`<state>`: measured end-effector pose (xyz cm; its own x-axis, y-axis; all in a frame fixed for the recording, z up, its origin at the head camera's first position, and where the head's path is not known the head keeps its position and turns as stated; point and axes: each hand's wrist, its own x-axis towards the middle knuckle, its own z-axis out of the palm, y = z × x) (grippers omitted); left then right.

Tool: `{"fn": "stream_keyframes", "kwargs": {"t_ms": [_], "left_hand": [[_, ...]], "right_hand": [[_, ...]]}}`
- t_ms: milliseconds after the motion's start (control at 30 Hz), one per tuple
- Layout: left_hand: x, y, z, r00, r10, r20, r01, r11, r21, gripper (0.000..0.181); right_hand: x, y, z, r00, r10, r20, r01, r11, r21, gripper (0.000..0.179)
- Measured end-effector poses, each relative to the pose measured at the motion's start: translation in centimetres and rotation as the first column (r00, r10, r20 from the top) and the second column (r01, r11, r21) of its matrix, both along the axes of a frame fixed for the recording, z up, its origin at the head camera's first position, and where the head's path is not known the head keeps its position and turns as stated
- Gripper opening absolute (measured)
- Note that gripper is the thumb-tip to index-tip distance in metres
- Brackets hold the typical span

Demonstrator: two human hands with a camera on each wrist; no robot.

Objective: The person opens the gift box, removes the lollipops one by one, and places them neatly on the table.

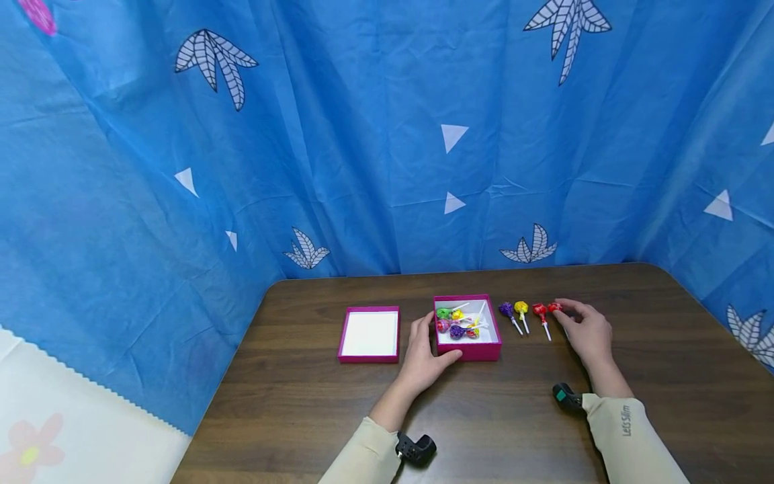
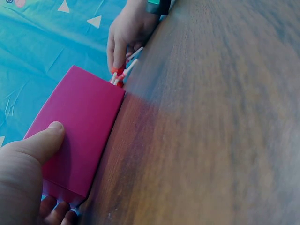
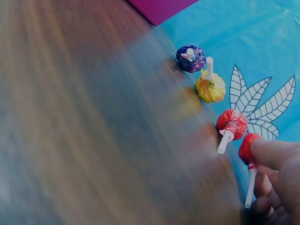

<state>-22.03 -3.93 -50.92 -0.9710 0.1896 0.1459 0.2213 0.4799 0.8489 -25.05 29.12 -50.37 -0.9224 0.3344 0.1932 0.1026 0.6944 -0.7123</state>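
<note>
Red lollipop (image 3: 247,146) is sitting around 3 o'clock from the box (image 1: 468,353), right hand (image 1: 588,335) pinching it, left hand (image 1: 420,363) gripping the box; light touch is probably avoiding neighbouring lollipop (image 3: 231,123) bumps.

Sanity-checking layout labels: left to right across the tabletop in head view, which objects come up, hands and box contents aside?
Magenta-rimmed lid → magenta box → purple lollipop → yellow lollipop → red lollipop → second red lollipop, pinched by the right hand.
</note>
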Motion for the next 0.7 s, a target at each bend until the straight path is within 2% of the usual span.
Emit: {"fn": "stream_keyframes", "kwargs": {"t_ms": [267,700], "left_hand": [[-0.15,-0.04,-0.21,1.0,-0.002,0.003,0.002,1.0,-0.006,0.092],[-0.06,0.03,-0.17,1.0,0.002,0.004,-0.002,1.0,-0.011,0.092]], "right_hand": [[-0.37,-0.11,-0.16,0.998,-0.018,0.053,0.015,0.998,0.057,0.04],[-0.16,-0.34,-0.1,0.999,-0.024,0.046,0.021,0.998,0.055,0.041]]}}
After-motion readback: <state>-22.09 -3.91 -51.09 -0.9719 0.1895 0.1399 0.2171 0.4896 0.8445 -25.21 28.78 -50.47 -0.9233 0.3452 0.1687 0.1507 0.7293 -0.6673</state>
